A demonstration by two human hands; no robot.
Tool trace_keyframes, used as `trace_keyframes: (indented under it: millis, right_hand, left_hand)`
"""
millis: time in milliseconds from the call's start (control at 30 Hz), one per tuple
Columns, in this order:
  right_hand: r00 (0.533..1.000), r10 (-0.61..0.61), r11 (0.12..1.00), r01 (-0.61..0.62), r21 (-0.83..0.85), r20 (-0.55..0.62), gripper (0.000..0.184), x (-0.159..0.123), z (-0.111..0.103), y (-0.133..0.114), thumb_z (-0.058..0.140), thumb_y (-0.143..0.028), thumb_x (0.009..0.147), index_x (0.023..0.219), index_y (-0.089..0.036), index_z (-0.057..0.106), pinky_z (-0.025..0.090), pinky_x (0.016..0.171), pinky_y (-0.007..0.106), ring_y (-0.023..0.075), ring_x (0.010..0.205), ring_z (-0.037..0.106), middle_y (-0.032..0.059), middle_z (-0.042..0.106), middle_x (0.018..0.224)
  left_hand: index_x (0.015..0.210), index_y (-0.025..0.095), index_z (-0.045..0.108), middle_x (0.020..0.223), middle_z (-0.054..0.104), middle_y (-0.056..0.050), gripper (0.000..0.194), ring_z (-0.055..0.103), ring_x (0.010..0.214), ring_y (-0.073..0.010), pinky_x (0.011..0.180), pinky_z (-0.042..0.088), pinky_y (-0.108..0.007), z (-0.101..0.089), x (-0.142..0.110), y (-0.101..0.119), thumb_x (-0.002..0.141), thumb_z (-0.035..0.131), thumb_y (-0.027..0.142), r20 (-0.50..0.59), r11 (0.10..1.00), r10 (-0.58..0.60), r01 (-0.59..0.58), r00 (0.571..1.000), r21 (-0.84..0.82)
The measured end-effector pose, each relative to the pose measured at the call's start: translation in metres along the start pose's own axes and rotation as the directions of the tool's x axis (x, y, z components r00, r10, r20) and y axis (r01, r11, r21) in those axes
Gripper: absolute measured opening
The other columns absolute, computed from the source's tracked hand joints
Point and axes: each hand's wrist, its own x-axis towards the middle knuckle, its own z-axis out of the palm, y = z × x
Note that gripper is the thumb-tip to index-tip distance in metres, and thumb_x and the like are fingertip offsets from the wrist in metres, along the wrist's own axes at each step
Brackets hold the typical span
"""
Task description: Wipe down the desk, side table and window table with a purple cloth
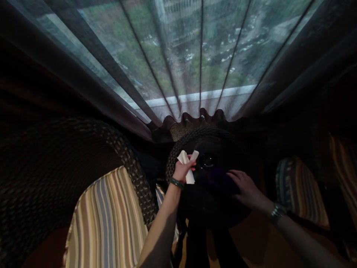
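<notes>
Left hand (183, 170) closed on folded white sheets (190, 175), ends sticking out above and below the grip, held over the left part of the round dark counter (192, 201) with the woven rim. Right hand (247, 187) at the right end of a dark purple item (219, 178), fingers extended, too dark to tell if it's gripping. Glossy round dish (208, 160) just beyond the purple item, wicker chair (141, 186) with striped cushion (107, 219) off left.
</notes>
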Motion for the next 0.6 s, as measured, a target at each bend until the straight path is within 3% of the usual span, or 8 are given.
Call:
trace_keyframes:
  millis: [67,200,300,367,533,600]
  right_hand:
    - [0.999,-0.013,0.997,0.015,0.069,-0.029,0.066,-0.006,-0.009,-0.009,0.075,-0.028,0.075,0.139,-0.025,0.057,0.044,0.113,0.060,0.0345,0.134,0.051,0.0134,0.054,0.147]
    - [0.995,-0.085,0.872,0.096,0.480,-0.044,0.056,0.029,-0.021,-0.074,0.068,-0.035,0.087,0.141,-0.028,0.053,0.058,0.093,0.039,0.0220,0.115,0.064,0.0094,0.060,0.135]
    - [0.996,-0.087,0.708,0.042,0.705,0.028,0.039,0.060,-0.019,-0.115,0.071,-0.039,0.085,0.120,-0.024,0.065,0.058,0.075,0.030,0.0164,0.085,0.067,0.0030,0.069,0.099]
    - [0.997,-0.047,0.616,-0.013,0.787,0.053,0.030,0.071,-0.013,-0.126,0.070,-0.043,0.086,0.108,-0.022,0.067,0.055,0.067,0.028,0.0130,0.069,0.063,-0.0011,0.065,0.081]
    - [1.000,0.005,0.665,0.007,0.746,-0.015,0.022,0.076,0.006,-0.115,0.079,-0.037,0.077,0.090,-0.021,0.071,0.051,0.073,0.029,0.0151,0.078,0.063,0.0007,0.068,0.085]
    - [0.999,0.038,0.623,-0.039,0.781,0.020,0.027,0.075,0.015,-0.110,0.082,-0.035,0.073,0.095,-0.022,0.070,0.053,0.078,0.032,0.0170,0.084,0.065,0.0012,0.070,0.090]
  left_hand:
    - [0.095,0.012,0.072,0.080,0.070,-0.004,0.036,0.060,0.061,-0.0116,0.049,0.048,-0.020,-0.007,-0.025,0.018,0.063,0.086,0.022,0.089,0.995,0.062,-0.069,0.994,0.078]
    - [0.093,0.015,0.074,0.083,0.069,-0.002,0.030,0.055,0.058,-0.0089,0.049,0.047,-0.019,-0.012,-0.069,0.042,0.067,0.082,0.025,0.284,0.923,0.253,-0.318,0.925,0.214]
    - [0.100,0.015,0.069,0.075,0.067,0.000,0.040,0.056,0.055,-0.0080,0.048,0.045,-0.017,-0.011,-0.083,0.047,0.068,0.085,0.032,0.290,0.972,0.182,-0.216,0.939,0.090]
    - [0.098,0.014,0.064,0.070,0.067,0.001,0.044,0.055,0.051,-0.0072,0.045,0.044,-0.016,-0.009,-0.084,0.046,0.071,0.085,0.041,0.263,0.993,0.117,-0.109,0.958,-0.044]
    - [0.090,0.015,0.057,0.059,0.065,0.002,0.056,0.051,0.042,-0.0061,0.041,0.040,-0.015,-0.005,-0.071,0.034,0.067,0.087,0.055,0.180,0.979,0.068,-0.031,0.981,-0.204]
    - [0.091,0.014,0.057,0.059,0.065,0.003,0.057,0.052,0.043,-0.0060,0.041,0.041,-0.015,-0.005,-0.066,0.029,0.066,0.087,0.057,0.164,0.971,0.086,-0.046,0.983,-0.234]
